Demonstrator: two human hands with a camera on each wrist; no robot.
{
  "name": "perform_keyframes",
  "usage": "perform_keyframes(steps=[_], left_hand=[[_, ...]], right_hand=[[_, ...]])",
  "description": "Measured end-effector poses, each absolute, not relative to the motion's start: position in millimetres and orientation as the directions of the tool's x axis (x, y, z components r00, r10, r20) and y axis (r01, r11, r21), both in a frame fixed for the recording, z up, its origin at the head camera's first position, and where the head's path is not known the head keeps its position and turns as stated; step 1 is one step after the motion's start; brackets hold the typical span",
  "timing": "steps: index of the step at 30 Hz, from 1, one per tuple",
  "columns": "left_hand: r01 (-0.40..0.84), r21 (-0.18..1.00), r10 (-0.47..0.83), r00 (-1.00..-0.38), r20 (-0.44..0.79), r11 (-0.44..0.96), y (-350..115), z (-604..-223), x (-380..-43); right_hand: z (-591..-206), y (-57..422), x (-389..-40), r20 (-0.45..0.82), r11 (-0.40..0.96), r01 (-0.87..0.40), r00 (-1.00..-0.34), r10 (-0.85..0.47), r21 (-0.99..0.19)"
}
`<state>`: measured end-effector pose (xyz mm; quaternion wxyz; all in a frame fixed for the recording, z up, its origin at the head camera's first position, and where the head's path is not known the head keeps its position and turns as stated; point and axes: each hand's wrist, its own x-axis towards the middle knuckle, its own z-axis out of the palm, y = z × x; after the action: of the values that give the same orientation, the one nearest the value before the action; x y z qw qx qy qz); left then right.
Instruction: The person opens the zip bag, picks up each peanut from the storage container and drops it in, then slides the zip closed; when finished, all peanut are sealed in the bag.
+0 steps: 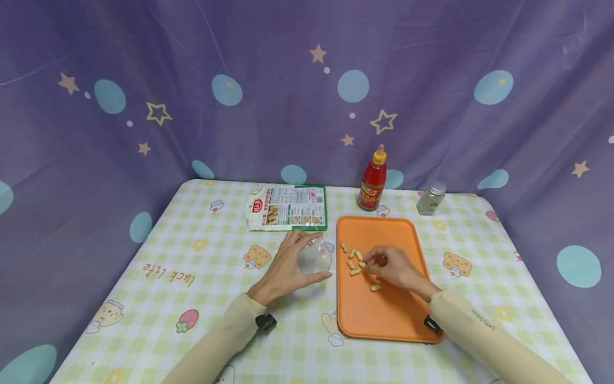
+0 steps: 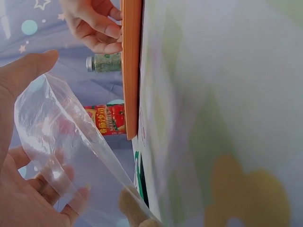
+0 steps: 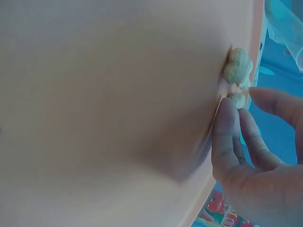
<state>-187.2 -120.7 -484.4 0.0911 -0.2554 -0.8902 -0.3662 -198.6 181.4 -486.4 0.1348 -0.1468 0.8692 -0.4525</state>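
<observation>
My left hand [image 1: 284, 268] holds a clear plastic bag [image 1: 315, 257] just left of the orange tray [image 1: 388, 320], thumb and fingers spread around it. Through the film in the left wrist view, brown lumpy shapes like peanuts [image 2: 130, 208] show at the lower end. Over the tray, my right hand [image 1: 394, 266] reaches down with curled fingers. In the right wrist view its fingertips and thumb close around a small peanut [image 3: 237, 99], and another peanut [image 3: 236, 66] lies right beside it. Several loose peanuts [image 1: 355, 272] are scattered over the tray's left half.
Behind the tray stands a red ketchup bottle [image 1: 373, 184] with a yellow cap. To its right is a small glass jar [image 1: 430, 200] of green flakes. A white and green food packet [image 1: 290, 208] lies flat at the back. A checked cloth [image 1: 216, 304] covers the table.
</observation>
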Motion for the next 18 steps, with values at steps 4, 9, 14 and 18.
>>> perform_keyframes(steps=[4,9,14,18], left_hand=[[0.509,0.611,0.388,-0.86,0.332,0.606,-121.0,-484.2,-187.2],[0.509,0.607,0.391,-0.86,0.328,0.611,-121.5,-484.8,-187.7],[0.506,0.608,0.393,-0.862,0.322,0.612,-122.0,-485.6,-187.8],[0.497,0.613,0.393,-0.866,0.309,0.614,-122.1,-485.1,-187.4]], right_hand=[[-487.8,179.5,-198.5,-0.104,0.55,-0.137,-0.918,-0.383,-0.824],[-487.7,178.6,-199.7,-0.09,0.554,-0.165,-0.91,-0.404,-0.816],[-486.9,178.5,-198.7,-0.094,0.578,-0.168,-0.914,-0.396,-0.798],[-487.1,178.8,-198.7,-0.096,0.589,-0.157,-0.922,-0.376,-0.793]])
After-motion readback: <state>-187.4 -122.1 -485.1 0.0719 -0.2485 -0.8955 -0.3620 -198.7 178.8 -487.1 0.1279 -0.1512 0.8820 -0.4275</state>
